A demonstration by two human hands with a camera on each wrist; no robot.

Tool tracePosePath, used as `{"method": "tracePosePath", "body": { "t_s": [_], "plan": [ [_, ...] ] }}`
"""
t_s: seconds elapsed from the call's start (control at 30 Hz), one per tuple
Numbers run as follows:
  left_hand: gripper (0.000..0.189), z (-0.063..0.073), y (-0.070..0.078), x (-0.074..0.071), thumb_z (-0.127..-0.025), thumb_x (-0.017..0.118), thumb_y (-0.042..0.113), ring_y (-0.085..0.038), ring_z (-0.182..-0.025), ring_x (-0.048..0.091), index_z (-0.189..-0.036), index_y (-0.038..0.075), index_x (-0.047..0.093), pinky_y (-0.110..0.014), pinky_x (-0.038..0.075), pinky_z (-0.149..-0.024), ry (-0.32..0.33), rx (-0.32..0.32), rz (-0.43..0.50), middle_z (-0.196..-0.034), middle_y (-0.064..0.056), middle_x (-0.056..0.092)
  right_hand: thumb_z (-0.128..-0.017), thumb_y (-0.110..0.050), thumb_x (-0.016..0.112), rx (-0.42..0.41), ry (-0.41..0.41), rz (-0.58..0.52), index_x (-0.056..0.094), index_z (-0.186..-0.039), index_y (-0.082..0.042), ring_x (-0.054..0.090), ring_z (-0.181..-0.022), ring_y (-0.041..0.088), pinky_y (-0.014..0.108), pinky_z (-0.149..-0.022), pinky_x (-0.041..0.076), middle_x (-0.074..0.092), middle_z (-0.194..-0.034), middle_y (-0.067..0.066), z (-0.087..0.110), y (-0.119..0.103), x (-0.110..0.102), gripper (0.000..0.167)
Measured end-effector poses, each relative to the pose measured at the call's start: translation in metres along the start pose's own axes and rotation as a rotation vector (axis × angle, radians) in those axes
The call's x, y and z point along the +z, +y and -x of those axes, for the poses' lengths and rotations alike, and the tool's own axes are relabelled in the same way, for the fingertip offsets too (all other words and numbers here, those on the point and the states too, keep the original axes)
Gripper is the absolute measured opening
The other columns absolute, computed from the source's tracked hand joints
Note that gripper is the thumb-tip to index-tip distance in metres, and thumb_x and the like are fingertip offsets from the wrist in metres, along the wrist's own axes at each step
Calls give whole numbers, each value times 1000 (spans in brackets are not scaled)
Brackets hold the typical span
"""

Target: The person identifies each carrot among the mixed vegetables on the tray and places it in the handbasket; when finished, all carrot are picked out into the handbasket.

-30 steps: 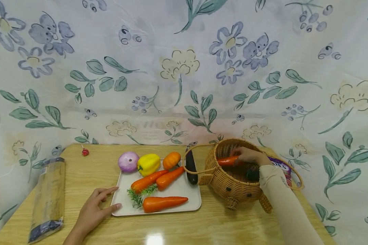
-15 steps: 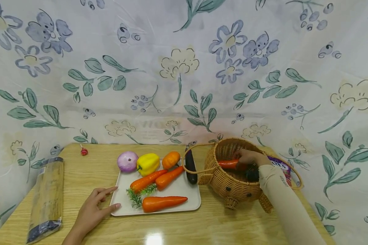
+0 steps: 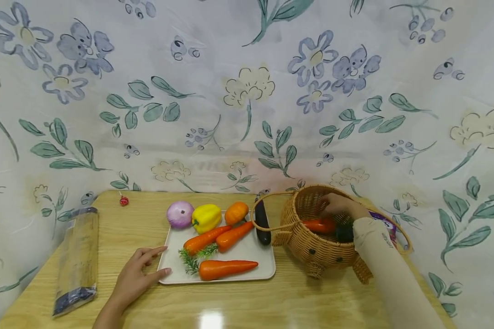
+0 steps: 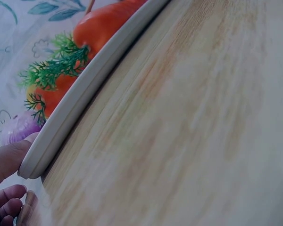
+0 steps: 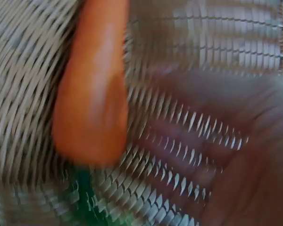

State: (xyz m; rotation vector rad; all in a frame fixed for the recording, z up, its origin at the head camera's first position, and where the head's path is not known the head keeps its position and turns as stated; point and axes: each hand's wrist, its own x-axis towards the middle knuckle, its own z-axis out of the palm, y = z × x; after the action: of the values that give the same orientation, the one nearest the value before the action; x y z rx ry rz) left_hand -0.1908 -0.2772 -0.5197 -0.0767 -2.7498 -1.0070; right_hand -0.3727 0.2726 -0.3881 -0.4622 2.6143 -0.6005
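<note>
In the head view my left hand [image 3: 136, 276] rests at the left edge of a white tray [image 3: 265, 272], thumb and index finger spread and touching its rim. On the tray lie several carrots [image 3: 228, 269], a purple onion [image 3: 179, 214], a yellow bell pepper [image 3: 206, 218], a small pumpkin [image 3: 236, 212] and an eggplant [image 3: 262, 224]. My right hand [image 3: 338, 205] is inside a wicker basket [image 3: 317, 251], beside an orange carrot [image 5: 92, 103] with green leaves. In the right wrist view the blurred hand is apart from this carrot, its fingers extended.
A purple snack bag [image 3: 384, 222] stands behind the basket's right side, partly hidden. The basket's handle loop [image 3: 267, 194] overhangs the tray's right end. At the left lies a clear-wrapped package [image 3: 77, 260], with a red lollipop [image 3: 124, 201] farther back.
My right hand has let go of the carrot and risen slightly off it; the carrot lies lower in the basket. The left hand stays at the tray while the head view shifts a little.
</note>
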Motion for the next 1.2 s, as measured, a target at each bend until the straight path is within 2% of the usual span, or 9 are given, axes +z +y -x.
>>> {"method": "tracePosePath", "body": {
  "t_s": [0.13, 0.33, 0.47, 0.6, 0.83, 0.93, 1.1, 1.2],
  "plan": [
    [59, -1, -1, 4, -80, 80, 46, -13, -89, 45, -132, 23, 64, -29, 37, -71, -28, -15, 0, -110, -2, 54, -87, -12, 71, -45, -3, 19, 56, -127, 12, 64, -99, 34, 47, -86, 52, 65, -114, 26, 7, -6, -8, 49],
    [59, -2, -5, 3, -80, 79, 47, -14, -89, 45, -132, 23, 65, -29, 36, -71, -29, -9, -17, -110, -2, 54, -90, -13, 68, -122, 42, 32, 56, -128, 12, 61, -109, 40, 54, -94, 49, 62, -121, 28, 21, -34, -19, 47],
    [60, -4, -6, 4, -79, 80, 48, -15, -89, 45, -131, 21, 65, -28, 36, -71, -22, 4, -27, -109, -2, 55, -91, -17, 70, -192, 104, 68, 60, -124, 8, 63, -105, 37, 52, -90, 51, 65, -117, 25, 35, -64, -20, 43],
    [60, -4, -6, 4, -79, 80, 48, -15, -90, 45, -131, 22, 66, -29, 36, -72, -22, 8, -26, -109, -2, 55, -90, -18, 71, -258, 163, 79, 64, -119, 4, 65, -105, 36, 52, -91, 51, 67, -116, 22, 51, -103, -14, 37],
    [59, -4, -4, 3, -80, 79, 48, -16, -89, 44, -131, 22, 65, -30, 34, -71, -28, 7, -8, -108, -3, 53, -90, -18, 73, -352, 195, 131, 67, -119, -1, 66, -98, 29, 43, -84, 54, 69, -110, 13, 62, -159, 21, 35],
    [59, -5, -3, 2, -80, 79, 47, -16, -88, 44, -131, 22, 65, -30, 33, -71, -23, 9, -5, -106, -2, 53, -88, -19, 74, -360, 187, 123, 69, -116, -4, 66, -93, 24, 38, -80, 54, 69, -106, 11, 63, -178, 41, 32],
    [60, -4, -3, 0, -80, 79, 47, -16, -88, 44, -132, 21, 65, -29, 34, -70, -13, 14, 10, -107, -3, 54, -86, -22, 78, -394, 175, 119, 72, -109, -6, 63, -81, 15, 29, -71, 52, 69, -96, 4, 55, -203, 82, 28],
    [60, -2, -4, -1, -80, 80, 46, -16, -88, 45, -132, 20, 65, -29, 34, -70, -9, 13, 18, -107, -3, 54, -86, -22, 78, -421, 151, 138, 73, -106, -8, 62, -78, 12, 25, -68, 50, 71, -96, 3, 46, -216, 110, 26]
  ]
}}
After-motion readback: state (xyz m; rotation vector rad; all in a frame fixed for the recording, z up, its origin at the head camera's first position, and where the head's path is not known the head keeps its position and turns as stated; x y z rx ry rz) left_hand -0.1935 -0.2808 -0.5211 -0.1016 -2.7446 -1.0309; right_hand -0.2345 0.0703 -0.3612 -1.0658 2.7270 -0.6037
